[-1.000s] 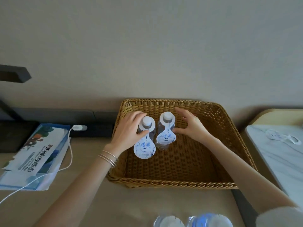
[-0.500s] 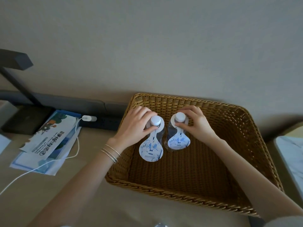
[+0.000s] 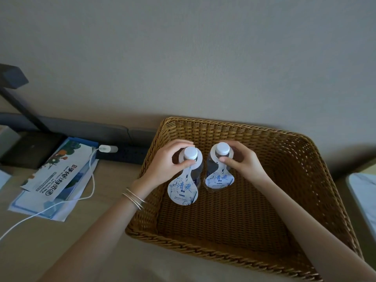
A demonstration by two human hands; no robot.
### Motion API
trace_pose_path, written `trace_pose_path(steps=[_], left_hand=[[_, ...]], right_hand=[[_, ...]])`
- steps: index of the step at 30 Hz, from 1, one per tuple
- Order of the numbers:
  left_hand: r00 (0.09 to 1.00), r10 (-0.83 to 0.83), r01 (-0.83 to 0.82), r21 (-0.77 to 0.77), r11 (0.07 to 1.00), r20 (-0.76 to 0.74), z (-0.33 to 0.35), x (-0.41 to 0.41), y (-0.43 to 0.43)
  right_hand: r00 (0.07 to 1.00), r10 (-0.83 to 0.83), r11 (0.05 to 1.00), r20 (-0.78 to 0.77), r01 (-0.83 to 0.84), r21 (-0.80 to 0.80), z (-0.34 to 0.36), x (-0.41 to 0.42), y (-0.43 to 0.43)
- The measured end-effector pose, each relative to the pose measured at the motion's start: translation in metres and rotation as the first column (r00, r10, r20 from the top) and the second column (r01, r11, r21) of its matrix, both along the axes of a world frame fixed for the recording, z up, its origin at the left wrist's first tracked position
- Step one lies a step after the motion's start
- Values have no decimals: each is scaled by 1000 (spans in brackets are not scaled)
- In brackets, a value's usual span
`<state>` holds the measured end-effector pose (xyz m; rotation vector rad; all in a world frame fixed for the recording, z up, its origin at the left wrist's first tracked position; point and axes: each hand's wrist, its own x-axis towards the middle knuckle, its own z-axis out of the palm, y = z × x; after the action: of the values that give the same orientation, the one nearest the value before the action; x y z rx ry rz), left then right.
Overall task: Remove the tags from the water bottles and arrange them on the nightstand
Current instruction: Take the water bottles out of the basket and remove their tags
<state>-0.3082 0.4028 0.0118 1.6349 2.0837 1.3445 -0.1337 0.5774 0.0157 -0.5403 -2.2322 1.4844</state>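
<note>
Bottles stand upright and just beside each other near the far-left corner of a wicker basket (image 3: 203, 248), each with a white cap and a paper tag still looped over its neck. The left hand (image 3: 165, 164) grips the left bottle (image 3: 190, 153), fingers curled round behind the neck and the thumb pressed onto the ring of the left tag (image 3: 183, 189). That tag's white-and-blue printed flap hangs toward the basket's near edge. The right hand (image 3: 245, 163) holds the right bottle (image 3: 222, 148) the same way, fingers wrapped round the far side and the thumb laid across the collar of the right tag (image 3: 219, 179), whose flap lies against the front of the bottle. Thin silver bangles (image 3: 134, 198) circle the left wrist, which crosses the basket's left edge. The basket rests on a beige surface (image 3: 61, 251) against a plain wall. To its left on that surface lies a printed brochure (image 3: 59, 171) with a white cable (image 3: 61, 204) trailing over it from a white charger (image 3: 107, 148) plugged into a dark power strip (image 3: 126, 156) along the back edge. At the right border shows a marbled top (image 3: 364, 194), possibly a nightstand.
</note>
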Motion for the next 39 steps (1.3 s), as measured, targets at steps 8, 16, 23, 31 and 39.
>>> trace_pose_path(steps=[8,16,23,31,39], left_hand=[[992,-3,5,-11,1000,122,-1,4,1],[968,34,-35,-2,999,250,15,12,-12],[982,-15,-21,184,983,190,90,24,-48],[959,-183,115,290,950,219,175,36,-135],[903,-286,227,211,951,319,169,42,-245]], right_hand=[[1000,-13,998,7,13,-59,-4,-6,-3],[998,-55,996,-40,52,-70,14,8,-21],[979,-88,994,-182,75,-78,96,29,-68],[926,-42,999,-376,43,-7,192,47,-180],[917,-127,988,-379,85,-126,182,57,-290]])
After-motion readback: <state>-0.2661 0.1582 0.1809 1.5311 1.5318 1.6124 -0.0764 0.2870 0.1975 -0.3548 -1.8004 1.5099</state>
